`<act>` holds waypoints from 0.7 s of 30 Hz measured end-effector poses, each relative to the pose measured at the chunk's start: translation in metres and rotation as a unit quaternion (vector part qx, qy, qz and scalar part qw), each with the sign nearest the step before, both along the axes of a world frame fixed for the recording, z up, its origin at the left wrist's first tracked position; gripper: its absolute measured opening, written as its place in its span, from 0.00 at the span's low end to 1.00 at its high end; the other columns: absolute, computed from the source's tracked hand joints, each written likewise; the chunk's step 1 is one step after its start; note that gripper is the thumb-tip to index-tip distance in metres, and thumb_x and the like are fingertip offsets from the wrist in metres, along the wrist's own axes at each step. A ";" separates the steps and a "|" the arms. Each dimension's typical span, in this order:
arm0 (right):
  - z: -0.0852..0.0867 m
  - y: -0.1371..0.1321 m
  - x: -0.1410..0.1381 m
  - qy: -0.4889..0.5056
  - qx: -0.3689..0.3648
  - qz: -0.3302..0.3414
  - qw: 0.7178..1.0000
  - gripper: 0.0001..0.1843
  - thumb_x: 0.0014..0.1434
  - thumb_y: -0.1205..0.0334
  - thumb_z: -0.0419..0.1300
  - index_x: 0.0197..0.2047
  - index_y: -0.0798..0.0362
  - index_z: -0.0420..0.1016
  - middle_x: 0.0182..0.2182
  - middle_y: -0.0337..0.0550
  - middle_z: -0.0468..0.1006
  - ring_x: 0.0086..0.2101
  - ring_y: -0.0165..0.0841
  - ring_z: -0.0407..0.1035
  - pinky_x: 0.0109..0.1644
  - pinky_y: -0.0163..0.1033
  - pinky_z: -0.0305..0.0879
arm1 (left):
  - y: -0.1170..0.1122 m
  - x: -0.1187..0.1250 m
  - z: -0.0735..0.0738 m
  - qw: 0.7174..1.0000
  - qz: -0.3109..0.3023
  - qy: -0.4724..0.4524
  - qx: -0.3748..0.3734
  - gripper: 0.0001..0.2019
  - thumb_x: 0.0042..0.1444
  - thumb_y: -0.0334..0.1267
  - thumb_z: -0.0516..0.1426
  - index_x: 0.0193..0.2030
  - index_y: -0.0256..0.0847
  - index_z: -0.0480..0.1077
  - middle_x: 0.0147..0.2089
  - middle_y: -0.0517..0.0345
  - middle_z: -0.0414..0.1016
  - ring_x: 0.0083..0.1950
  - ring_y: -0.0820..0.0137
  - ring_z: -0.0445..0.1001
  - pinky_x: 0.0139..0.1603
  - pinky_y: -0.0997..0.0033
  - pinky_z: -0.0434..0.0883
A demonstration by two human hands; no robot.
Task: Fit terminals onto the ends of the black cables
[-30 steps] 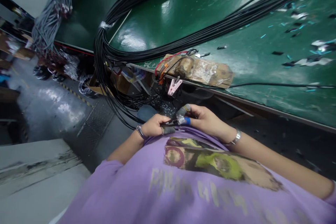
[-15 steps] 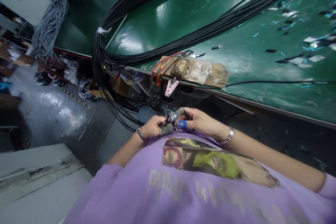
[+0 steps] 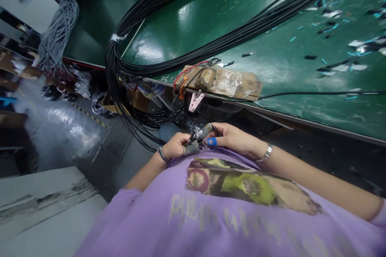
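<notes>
Close in front of my purple shirt, my left hand (image 3: 175,147) is closed, pinching a black cable (image 3: 189,139) between thumb and fingers. Grey covers wrap some fingertips. My right hand (image 3: 233,138) meets it at the cable's end, fingers closed together, with blue tape (image 3: 211,141) around the thumb. A slim dark piece (image 3: 216,130) sticks up between the right fingers; its kind cannot be made out. Something small and silvery shows where the fingertips meet, too small to name.
A green table (image 3: 301,76) runs ahead, carrying a thick bundle of black cables (image 3: 193,56) that hangs over its edge. A wooden block (image 3: 232,83) with wires and a pink clip (image 3: 196,101) is at the edge. Cut scraps (image 3: 343,66) lie at the right.
Both hands stay almost in the same place, fingers still closed together. My right hand and forearm have shifted very slightly to the right.
</notes>
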State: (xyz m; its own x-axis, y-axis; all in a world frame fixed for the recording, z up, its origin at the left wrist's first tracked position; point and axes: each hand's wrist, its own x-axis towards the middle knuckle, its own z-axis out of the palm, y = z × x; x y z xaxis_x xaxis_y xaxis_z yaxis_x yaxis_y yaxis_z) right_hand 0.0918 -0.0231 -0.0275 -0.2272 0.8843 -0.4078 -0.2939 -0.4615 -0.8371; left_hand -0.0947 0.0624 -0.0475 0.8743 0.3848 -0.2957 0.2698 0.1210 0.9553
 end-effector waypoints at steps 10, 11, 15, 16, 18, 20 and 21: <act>-0.004 0.003 -0.002 -0.020 0.031 0.017 0.999 0.21 0.39 0.52 0.72 0.30 0.55 0.70 0.26 0.34 0.74 0.27 0.26 0.66 0.35 0.36 0.65 | 0.001 0.002 0.002 1.000 -0.005 0.005 -0.007 0.24 0.33 0.53 0.68 0.20 0.32 0.67 0.20 0.62 0.63 0.23 0.79 0.58 0.26 0.78 0.62; -0.004 0.004 -0.002 -0.024 0.039 0.020 0.999 0.21 0.39 0.52 0.72 0.30 0.55 0.70 0.25 0.34 0.73 0.27 0.27 0.66 0.34 0.36 0.64 | 0.000 0.002 0.002 1.000 -0.005 0.005 -0.006 0.24 0.33 0.53 0.68 0.20 0.32 0.67 0.21 0.62 0.63 0.23 0.79 0.58 0.26 0.77 0.62; -0.004 0.006 -0.003 -0.044 0.078 0.032 0.996 0.20 0.41 0.51 0.70 0.30 0.55 0.70 0.25 0.34 0.71 0.27 0.27 0.64 0.34 0.36 0.64 | 0.000 0.001 0.002 1.000 0.001 0.000 -0.004 0.24 0.33 0.54 0.68 0.20 0.32 0.67 0.20 0.63 0.62 0.23 0.79 0.58 0.26 0.78 0.62; -0.004 0.007 -0.004 -0.049 0.086 0.035 0.994 0.19 0.42 0.50 0.70 0.30 0.55 0.70 0.25 0.34 0.71 0.27 0.27 0.64 0.34 0.36 0.63 | 0.000 0.001 0.002 1.000 0.000 0.000 -0.004 0.24 0.33 0.54 0.68 0.20 0.32 0.67 0.20 0.63 0.62 0.23 0.79 0.58 0.25 0.78 0.61; -0.003 0.008 -0.005 -0.068 0.104 0.037 0.992 0.19 0.42 0.51 0.69 0.29 0.54 0.69 0.26 0.35 0.71 0.28 0.28 0.64 0.34 0.36 0.63 | 0.000 0.001 0.001 1.000 -0.004 0.007 -0.001 0.24 0.33 0.53 0.68 0.20 0.32 0.67 0.20 0.63 0.61 0.23 0.80 0.57 0.25 0.78 0.60; -0.002 0.009 -0.006 -0.096 0.129 0.039 0.986 0.17 0.44 0.51 0.68 0.29 0.54 0.69 0.26 0.35 0.71 0.28 0.29 0.64 0.35 0.36 0.63 | 0.000 0.000 -0.002 1.000 -0.004 0.011 0.003 0.24 0.33 0.53 0.68 0.20 0.32 0.68 0.21 0.63 0.62 0.23 0.79 0.58 0.25 0.78 0.60; -0.001 0.010 -0.007 -0.114 0.144 0.040 0.982 0.16 0.45 0.51 0.67 0.29 0.54 0.69 0.26 0.35 0.71 0.28 0.29 0.64 0.35 0.36 0.63 | 0.000 0.001 -0.003 1.000 -0.004 0.011 0.004 0.24 0.33 0.53 0.68 0.20 0.32 0.68 0.21 0.63 0.62 0.24 0.79 0.59 0.26 0.78 0.61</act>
